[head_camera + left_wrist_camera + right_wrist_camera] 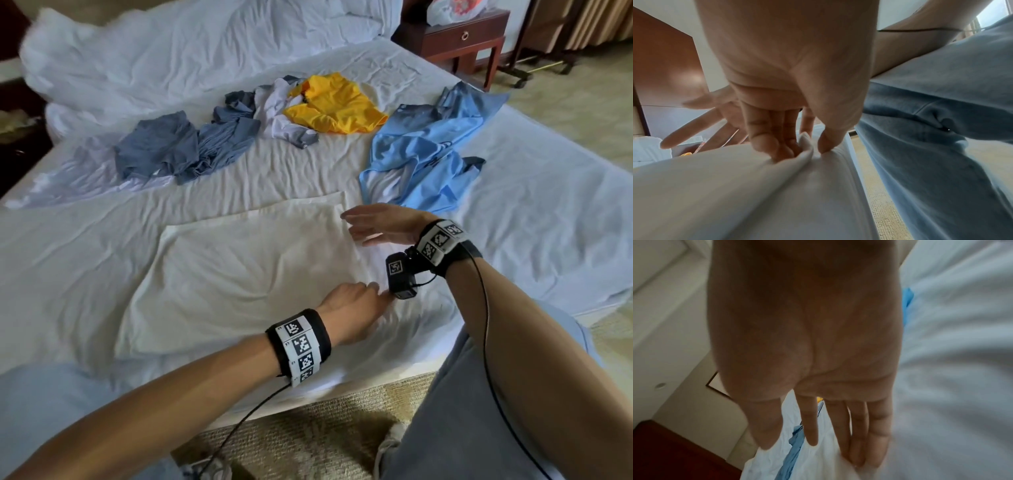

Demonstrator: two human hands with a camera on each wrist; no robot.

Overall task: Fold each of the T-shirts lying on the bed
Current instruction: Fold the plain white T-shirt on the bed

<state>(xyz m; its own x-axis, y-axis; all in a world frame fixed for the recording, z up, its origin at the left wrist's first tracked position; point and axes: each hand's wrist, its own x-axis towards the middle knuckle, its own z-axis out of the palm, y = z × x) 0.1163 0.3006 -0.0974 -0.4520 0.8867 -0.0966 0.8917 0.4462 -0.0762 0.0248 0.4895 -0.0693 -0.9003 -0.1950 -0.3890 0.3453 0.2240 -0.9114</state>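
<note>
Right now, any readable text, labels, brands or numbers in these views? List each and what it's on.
No readable words, brands or numbers in any view.
Left wristband: black-and-white square marker codes only; tiny marks beside them too small to read.
Right wristband: marker codes only, no letters.
Wrist camera: one marker code, no text.
Light blue T-shirt: small dark marks, too blurred to read.
Plastic bag on the nightstand: red print, illegible.

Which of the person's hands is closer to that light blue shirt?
The right hand, hovering open just short of the light blue shirt. The left hand is farther back, near the bed's edge, pinching the cream T-shirt.
</note>
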